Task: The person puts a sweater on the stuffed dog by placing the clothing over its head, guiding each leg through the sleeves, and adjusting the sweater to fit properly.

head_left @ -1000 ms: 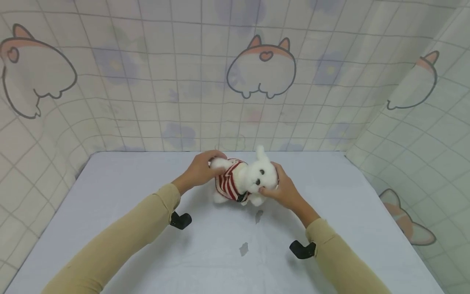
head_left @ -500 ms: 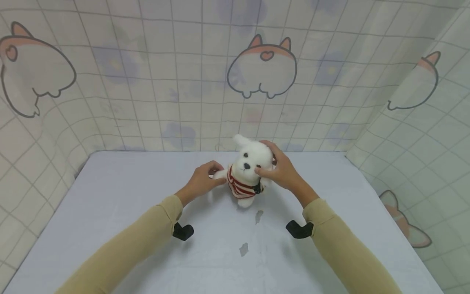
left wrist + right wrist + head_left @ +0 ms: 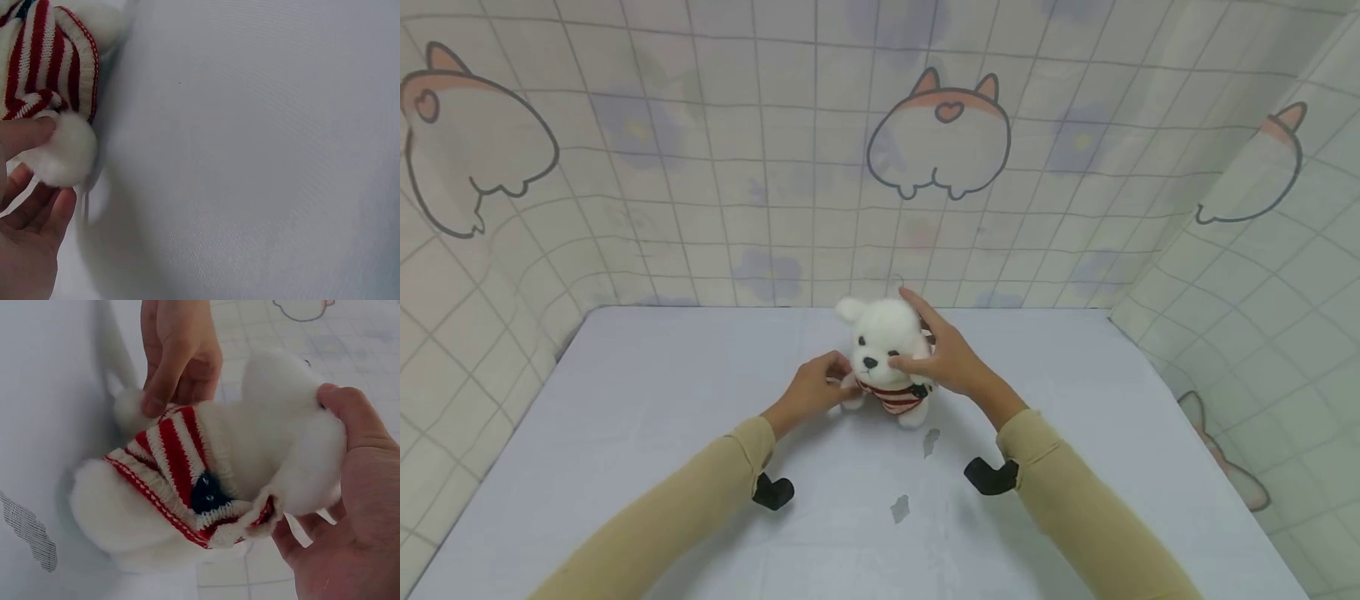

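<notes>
White plush dog (image 3: pixel 878 343), super fluffy, on pale table (image 3: pixel 835 492) toward back edge, head leaning a bit. Dark eyes, black nose, tiny stitched mouth, one stubby ear poking out sideways. Wears knit sweater (image 3: pixel 175 462) in red and cream stripes, red-stitched hem, navy patch (image 3: pixel 209 495) with little white marks. Left hand (image 3: pixel 815 387): fingers curled in, pinching round fuzzy paw (image 3: pixel 67 150). Right hand (image 3: pixel 953 358): thumb and fingers spread wide round head, thumb by eye, dog gripped between.
</notes>
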Action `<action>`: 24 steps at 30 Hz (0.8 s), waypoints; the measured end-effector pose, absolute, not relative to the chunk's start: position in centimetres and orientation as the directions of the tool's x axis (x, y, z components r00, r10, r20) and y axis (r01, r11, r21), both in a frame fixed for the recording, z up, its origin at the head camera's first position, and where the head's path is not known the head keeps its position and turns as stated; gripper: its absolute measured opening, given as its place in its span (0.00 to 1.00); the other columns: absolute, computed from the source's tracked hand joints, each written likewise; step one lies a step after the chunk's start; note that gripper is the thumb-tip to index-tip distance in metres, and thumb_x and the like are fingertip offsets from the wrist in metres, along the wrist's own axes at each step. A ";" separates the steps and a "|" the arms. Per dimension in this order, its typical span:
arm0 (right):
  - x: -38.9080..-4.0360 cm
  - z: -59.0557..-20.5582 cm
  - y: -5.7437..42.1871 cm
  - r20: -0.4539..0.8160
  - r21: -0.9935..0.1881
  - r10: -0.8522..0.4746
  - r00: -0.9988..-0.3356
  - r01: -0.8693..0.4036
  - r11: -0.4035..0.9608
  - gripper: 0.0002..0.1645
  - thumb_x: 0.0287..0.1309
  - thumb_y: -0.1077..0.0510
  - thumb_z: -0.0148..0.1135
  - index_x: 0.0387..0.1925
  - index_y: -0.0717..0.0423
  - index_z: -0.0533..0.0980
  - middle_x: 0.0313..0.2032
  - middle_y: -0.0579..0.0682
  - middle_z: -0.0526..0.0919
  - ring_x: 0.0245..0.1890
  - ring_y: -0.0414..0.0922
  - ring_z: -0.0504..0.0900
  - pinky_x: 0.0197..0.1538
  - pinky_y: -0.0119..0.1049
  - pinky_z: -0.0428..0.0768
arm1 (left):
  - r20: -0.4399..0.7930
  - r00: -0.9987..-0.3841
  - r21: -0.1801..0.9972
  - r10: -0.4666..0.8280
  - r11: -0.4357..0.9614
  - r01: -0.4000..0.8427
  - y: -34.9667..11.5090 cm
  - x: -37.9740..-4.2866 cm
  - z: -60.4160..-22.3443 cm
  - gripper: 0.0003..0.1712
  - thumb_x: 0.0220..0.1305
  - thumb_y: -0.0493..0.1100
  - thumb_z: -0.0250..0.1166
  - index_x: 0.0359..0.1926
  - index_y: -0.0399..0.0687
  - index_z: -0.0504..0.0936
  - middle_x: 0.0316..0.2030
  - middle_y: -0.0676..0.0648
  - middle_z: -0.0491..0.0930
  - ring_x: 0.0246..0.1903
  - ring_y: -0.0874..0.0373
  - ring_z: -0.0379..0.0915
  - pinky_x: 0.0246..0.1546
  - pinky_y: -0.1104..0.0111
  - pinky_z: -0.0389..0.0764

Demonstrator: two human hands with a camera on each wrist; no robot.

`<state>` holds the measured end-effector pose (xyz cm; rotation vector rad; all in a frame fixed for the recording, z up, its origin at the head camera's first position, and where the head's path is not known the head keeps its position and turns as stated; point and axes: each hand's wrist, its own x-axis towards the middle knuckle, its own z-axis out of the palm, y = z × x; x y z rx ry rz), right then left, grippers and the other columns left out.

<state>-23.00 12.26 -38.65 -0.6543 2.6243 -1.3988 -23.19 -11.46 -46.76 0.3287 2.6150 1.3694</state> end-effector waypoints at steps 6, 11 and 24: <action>-22.5 -38.8 12.8 0.153 -0.804 -0.406 -0.901 -0.353 0.479 0.54 0.55 0.51 0.69 0.75 0.38 0.47 0.71 0.53 0.61 0.67 0.54 0.67 0.64 0.52 0.72 | -0.017 -0.952 0.811 0.305 0.561 0.165 -12.1 -23.2 -46.2 0.17 0.55 0.44 0.71 0.43 0.44 0.77 0.48 0.44 0.80 0.52 0.50 0.76 0.54 0.61 0.80; -22.3 -39.5 14.1 0.204 -0.805 -0.383 -0.901 -0.377 0.459 0.45 0.62 0.53 0.62 0.74 0.46 0.51 0.68 0.56 0.66 0.65 0.56 0.70 0.63 0.54 0.72 | 0.015 -0.950 0.815 0.313 0.546 0.193 -13.2 -23.5 -44.8 0.21 0.59 0.43 0.69 0.50 0.39 0.75 0.51 0.41 0.78 0.55 0.49 0.74 0.56 0.60 0.79; -20.7 -43.5 17.1 0.022 -0.809 -0.324 -0.946 -0.207 0.550 0.49 0.59 0.47 0.65 0.73 0.55 0.50 0.68 0.57 0.66 0.65 0.56 0.70 0.63 0.54 0.72 | 0.233 -0.929 0.754 0.286 0.550 0.359 -13.5 -24.4 -38.6 0.26 0.73 0.52 0.50 0.64 0.42 0.67 0.62 0.43 0.70 0.61 0.48 0.67 0.60 0.54 0.73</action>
